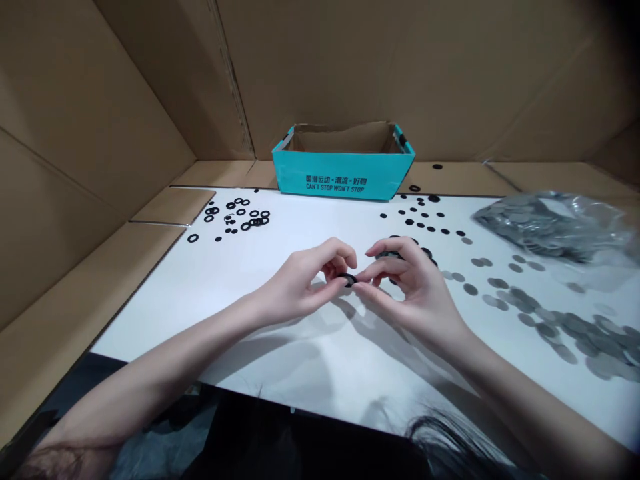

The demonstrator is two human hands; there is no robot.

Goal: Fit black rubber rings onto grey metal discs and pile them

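Note:
Between my two hands is a small dark round piece [350, 281], black at its rim with a greyish middle. My left hand [309, 277] pinches its left side between thumb and finger. On the other side, my right hand [414, 280] pinches it with thumb and fingertips, the index finger raised apart. The piece is held just above the white tabletop [300, 333]. Behind my right fingers lie more dark round pieces [426, 253], partly hidden by that hand.
Black rings [241, 212] and small black discs lie at the back left. A turquoise box [345, 175] stands at the back. Small black discs [431, 229] lie right of it. Grey discs [550, 313] spread across the right, below a clear plastic bag [550, 223] of discs. Cardboard walls [400, 67] enclose the table.

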